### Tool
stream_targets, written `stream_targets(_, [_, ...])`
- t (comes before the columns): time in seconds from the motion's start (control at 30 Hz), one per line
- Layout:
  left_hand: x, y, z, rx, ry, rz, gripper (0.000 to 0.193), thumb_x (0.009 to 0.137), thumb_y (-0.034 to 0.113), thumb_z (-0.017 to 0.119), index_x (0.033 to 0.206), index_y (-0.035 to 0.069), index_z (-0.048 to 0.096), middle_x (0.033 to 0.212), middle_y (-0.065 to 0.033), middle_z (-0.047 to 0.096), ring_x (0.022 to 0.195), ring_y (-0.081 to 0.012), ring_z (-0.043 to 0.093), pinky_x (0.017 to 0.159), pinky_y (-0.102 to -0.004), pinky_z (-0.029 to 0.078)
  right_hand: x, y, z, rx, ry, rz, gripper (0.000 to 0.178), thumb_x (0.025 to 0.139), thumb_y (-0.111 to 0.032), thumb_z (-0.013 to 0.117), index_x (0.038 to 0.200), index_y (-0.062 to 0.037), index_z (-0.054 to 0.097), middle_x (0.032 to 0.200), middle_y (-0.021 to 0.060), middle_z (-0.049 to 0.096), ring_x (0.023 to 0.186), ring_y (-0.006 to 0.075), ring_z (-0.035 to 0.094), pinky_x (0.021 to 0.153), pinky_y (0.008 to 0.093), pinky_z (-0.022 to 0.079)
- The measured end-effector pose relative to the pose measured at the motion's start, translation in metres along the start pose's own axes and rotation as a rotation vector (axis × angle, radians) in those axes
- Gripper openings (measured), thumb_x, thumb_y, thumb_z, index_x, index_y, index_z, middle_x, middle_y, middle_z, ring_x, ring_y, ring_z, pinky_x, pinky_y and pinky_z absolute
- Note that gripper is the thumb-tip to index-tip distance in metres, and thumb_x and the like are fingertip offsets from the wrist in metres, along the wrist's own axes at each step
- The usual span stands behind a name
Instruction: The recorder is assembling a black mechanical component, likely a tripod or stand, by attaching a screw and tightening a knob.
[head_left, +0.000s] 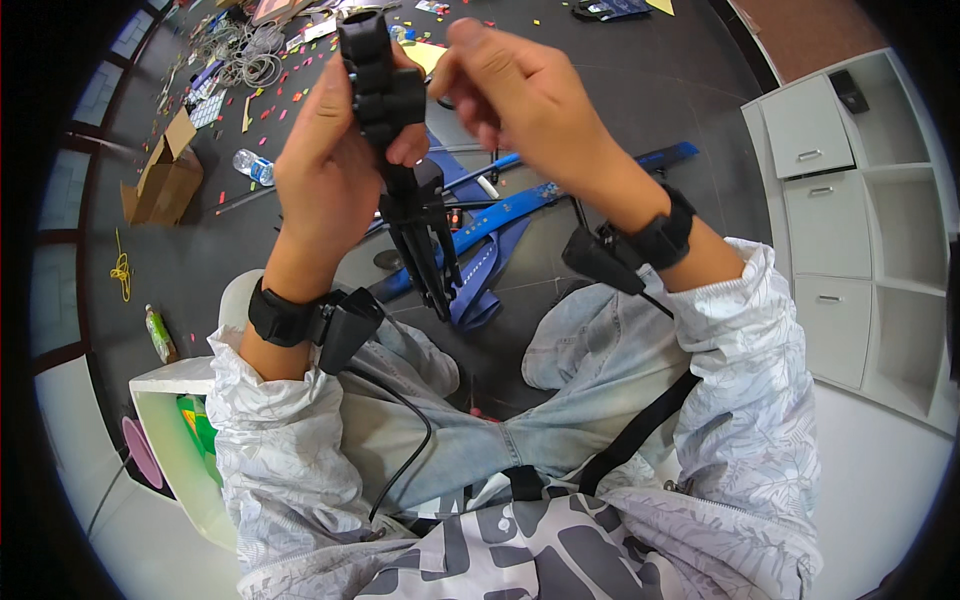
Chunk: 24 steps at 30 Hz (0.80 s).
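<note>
A black folded tripod [385,130] is upright in my left hand [328,165], whose fingers wrap round it just below its top. Its folded legs [425,250] hang down in front of my knees. My right hand [540,110] is raised to the right of the tripod's top, with thumb and fingers curled together. A small dark curved part shows by its fingertips, and I cannot make out whether they grip it. Both wrists wear black straps [290,315] carrying small black boxes [600,260] with cables.
Below the tripod lie a long blue bag or strip [480,230] and blue cloth [480,290]. A cardboard box [165,180], a plastic bottle [253,166] and tangled cables [235,55] are on the left. A white cabinet [825,220] stands on the right.
</note>
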<state>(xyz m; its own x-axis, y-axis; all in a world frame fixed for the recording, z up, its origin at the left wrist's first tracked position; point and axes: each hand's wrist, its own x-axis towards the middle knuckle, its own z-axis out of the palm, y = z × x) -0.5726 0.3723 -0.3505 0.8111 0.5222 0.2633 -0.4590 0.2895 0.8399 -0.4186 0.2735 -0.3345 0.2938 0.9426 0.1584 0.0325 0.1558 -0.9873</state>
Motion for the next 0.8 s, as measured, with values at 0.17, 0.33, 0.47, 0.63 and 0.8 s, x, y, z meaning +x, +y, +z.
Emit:
stream_targets(0.17, [-0.005, 0.024, -0.008, 0.058, 0.008, 0.099, 0.051, 0.1, 0.052, 0.03, 0.106, 0.003, 0.045, 0.091, -0.0067, 0.042, 0.059, -0.0108, 0.038, 0.056, -0.0263, 0.032, 0.031, 0.089, -0.051, -0.579, -0.056, -0.055, 0.037, 0.096, -0.036, 0.05, 0.085, -0.0046, 0.065, 0.063, -0.0007, 0.054, 0.058, 0.0046, 0.05, 0.052, 0.0217, 0.041])
stream_targets(0.33, [-0.02, 0.056, -0.04, 0.171, 0.048, 0.209, 0.064, 0.091, 0.068, 0.035, 0.088, 0.005, 0.041, 0.081, -0.0053, 0.041, 0.048, -0.0093, 0.034, 0.048, -0.0238, 0.03, 0.0, 0.27, -0.097, -0.989, -0.28, 0.179, 0.024, 0.087, -0.026, 0.057, 0.092, -0.0042, 0.066, 0.075, 0.014, 0.064, 0.073, 0.0312, 0.063, 0.071, 0.0405, 0.051])
stream_targets(0.47, [-0.034, 0.069, -0.071, 0.15, 0.079, 0.308, 0.055, 0.094, 0.056, 0.026, 0.083, 0.005, 0.042, 0.073, -0.0066, 0.041, 0.046, -0.0106, 0.036, 0.045, -0.0253, 0.031, -0.044, 0.338, -0.06, -1.106, -0.349, 0.204, 0.03, 0.083, -0.013, 0.055, 0.111, -0.0036, 0.06, 0.106, 0.0197, 0.061, 0.102, 0.037, 0.058, 0.092, 0.0443, 0.045])
stream_targets(0.63, [-0.055, 0.09, -0.108, 0.273, 0.228, 0.303, 0.038, 0.097, 0.039, 0.034, 0.09, 0.004, 0.047, 0.067, -0.0028, 0.045, 0.048, -0.0089, 0.041, 0.046, -0.0224, 0.034, -0.037, 0.389, -0.001, -0.97, -0.328, 0.116, 0.036, 0.084, -0.005, 0.051, 0.12, -0.0025, 0.055, 0.118, 0.0184, 0.058, 0.112, 0.0362, 0.053, 0.098, 0.0413, 0.042])
stream_targets(0.8, [-0.062, 0.095, -0.137, 0.464, 0.38, 0.216, 0.048, 0.092, 0.05, 0.026, 0.077, 0.007, 0.041, 0.065, -0.0035, 0.042, 0.047, -0.0097, 0.037, 0.044, -0.024, 0.03, -0.027, 0.421, 0.012, -1.251, -0.253, 0.324, 0.046, 0.086, -0.021, 0.058, 0.13, -0.0111, 0.049, 0.127, 0.0146, 0.053, 0.118, 0.0325, 0.05, 0.098, 0.047, 0.039])
